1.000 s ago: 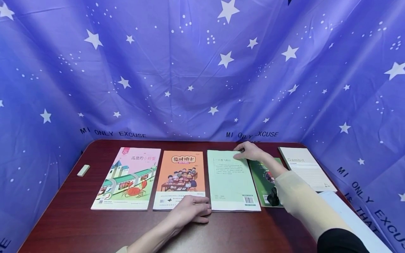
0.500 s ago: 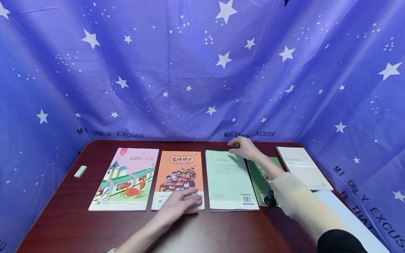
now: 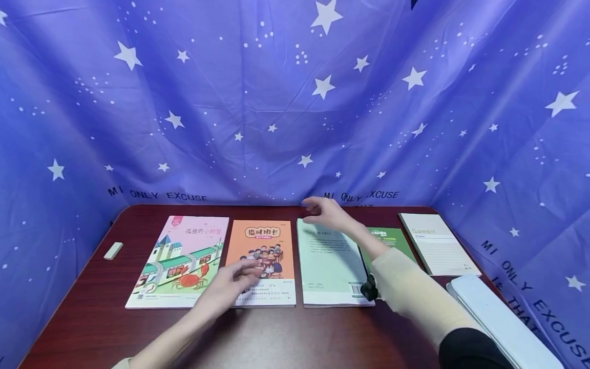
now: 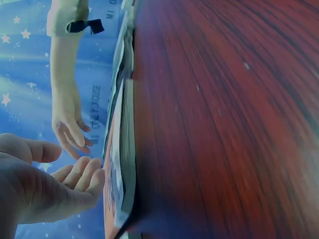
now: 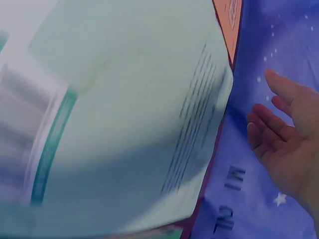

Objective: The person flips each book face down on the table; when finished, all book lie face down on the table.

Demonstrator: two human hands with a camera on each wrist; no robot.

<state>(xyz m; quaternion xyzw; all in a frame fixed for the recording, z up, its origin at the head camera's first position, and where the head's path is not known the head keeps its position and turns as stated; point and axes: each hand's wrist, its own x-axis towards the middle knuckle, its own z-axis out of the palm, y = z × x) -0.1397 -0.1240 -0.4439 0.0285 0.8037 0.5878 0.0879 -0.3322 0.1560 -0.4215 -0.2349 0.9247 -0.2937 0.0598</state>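
Over the lower left of the orange book (image 3: 272,256) hovers my left hand (image 3: 221,289), its fingers loosely bent and holding nothing. The left wrist view shows the same hand (image 4: 50,189) above that book's page edges (image 4: 128,149). My right hand (image 3: 329,212) is above the far edge of the pale green book (image 3: 327,274), which lies back cover up with its barcode near the front. In the right wrist view the right hand (image 5: 289,139) is apart from the green cover (image 5: 134,109), fingers relaxed. The pink crab book (image 3: 189,266) lies left of the orange one.
A dark green book (image 3: 392,241) lies partly hidden behind the right forearm. Farther right are a cream "Gambit" notebook (image 3: 442,246) and a pale blue case (image 3: 502,318). A small white eraser (image 3: 113,250) sits at the far left. A starry curtain (image 3: 258,102) surrounds the table.
The left hand has left the gap beside the pale green book and moved left over the orange book. The right hand has come off the pale green book's far edge and shifted left.
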